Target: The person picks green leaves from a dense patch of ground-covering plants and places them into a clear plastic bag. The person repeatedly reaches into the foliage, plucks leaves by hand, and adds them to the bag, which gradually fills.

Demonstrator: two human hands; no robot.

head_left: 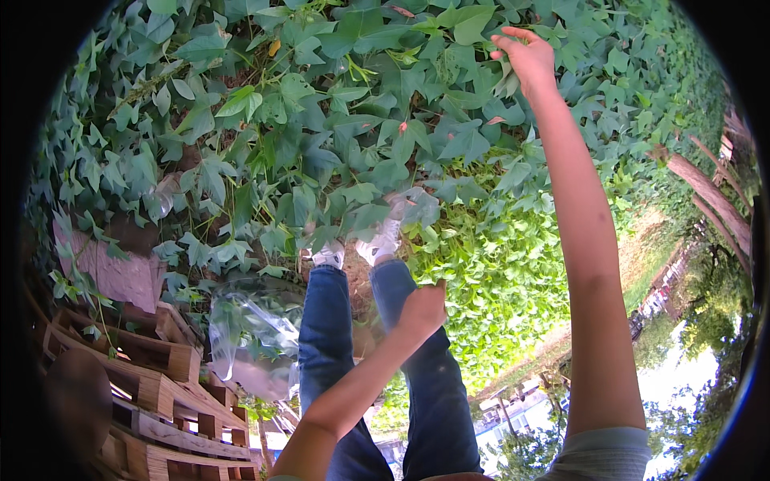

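My right arm stretches far forward over a dense bed of lobed green vine leaves, which look like sweet potato leaves. At its end my right hand has curled fingers, and a few paler leaves hang at its palm, seemingly held there. The fingertips are close to the surrounding foliage. Lower down, my left hand is closed into a fist in front of my right leg. Whatever it may hold is hidden by the back of the hand.
Wooden pallets are stacked at the lower left beside a clear plastic bag with greenery in it. A pinkish sheet lies above them. My white shoes stand among the vines. Cut logs lie at the right.
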